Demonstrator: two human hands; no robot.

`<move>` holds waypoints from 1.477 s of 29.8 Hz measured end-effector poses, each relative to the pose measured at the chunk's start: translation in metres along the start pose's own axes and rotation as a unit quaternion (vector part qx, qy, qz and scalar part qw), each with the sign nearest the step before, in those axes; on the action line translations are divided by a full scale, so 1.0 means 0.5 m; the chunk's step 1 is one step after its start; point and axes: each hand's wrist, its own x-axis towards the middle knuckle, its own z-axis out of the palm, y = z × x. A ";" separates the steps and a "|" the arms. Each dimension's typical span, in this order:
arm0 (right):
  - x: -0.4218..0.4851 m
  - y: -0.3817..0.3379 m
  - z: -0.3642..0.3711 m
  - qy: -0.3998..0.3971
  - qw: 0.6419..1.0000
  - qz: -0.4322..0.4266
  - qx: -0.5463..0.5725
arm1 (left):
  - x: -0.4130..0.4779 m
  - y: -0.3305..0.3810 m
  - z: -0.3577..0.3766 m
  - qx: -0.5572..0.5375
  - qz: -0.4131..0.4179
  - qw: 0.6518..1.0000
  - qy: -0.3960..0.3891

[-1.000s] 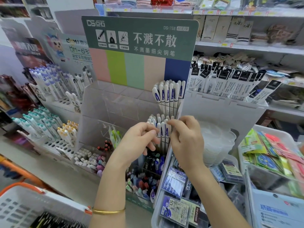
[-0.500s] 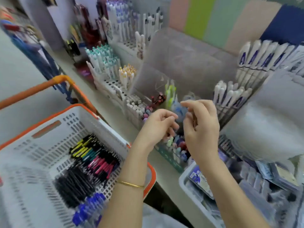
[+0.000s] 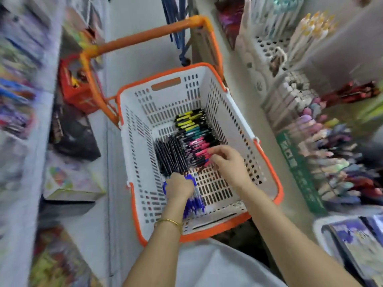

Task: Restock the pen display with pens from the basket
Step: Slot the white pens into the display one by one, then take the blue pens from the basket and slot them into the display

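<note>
Both forearms reach forward and down into the white basket (image 3: 165, 100). The left hand (image 3: 179, 188), knuckles up, presses onto the blue pens (image 3: 194, 204), its fingers curled under and hidden; grip cannot be told. The right hand (image 3: 229, 162), half open, lays bent fingertips (image 3: 212, 151) on the pink pens (image 3: 196, 146); a pinch cannot be told. Black pens (image 3: 170, 156) lie just beyond the left hand, yellow pens (image 3: 188, 121) farther. The blurred pen display (image 3: 323, 141) stands right of the right hand.

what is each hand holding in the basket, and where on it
Left hand grips the blue pens around their middle. Right hand has fingertips on the pink pens; whether it grips them cannot be told.
</note>
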 end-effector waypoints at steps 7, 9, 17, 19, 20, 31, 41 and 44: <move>0.025 0.049 0.036 -0.016 0.997 0.080 -0.002 | 0.079 -0.062 0.083 0.117 -0.114 0.986 -0.007; 0.025 0.063 0.037 -0.017 0.996 0.083 -0.015 | 0.091 -0.061 0.099 0.166 -0.134 0.977 0.027; 0.039 0.087 0.044 -0.023 0.996 0.062 -0.059 | 0.091 -0.053 0.117 0.141 -0.188 0.972 0.026; 0.037 0.087 0.044 -0.026 0.995 0.054 -0.076 | 0.096 -0.049 0.121 0.127 -0.208 0.969 0.036; 0.037 0.087 0.043 -0.026 0.995 0.051 -0.081 | 0.099 -0.048 0.123 0.124 -0.215 0.968 0.038; 0.037 0.088 0.043 -0.026 0.996 0.054 -0.071 | 0.091 -0.048 0.131 0.089 -0.214 0.972 0.021; 0.036 0.085 0.040 -0.022 0.996 0.066 -0.047 | 0.102 -0.042 0.132 0.098 -0.225 0.969 0.019; 0.035 0.085 0.039 -0.026 0.996 0.065 -0.055 | 0.103 -0.044 0.128 0.097 -0.218 0.971 0.010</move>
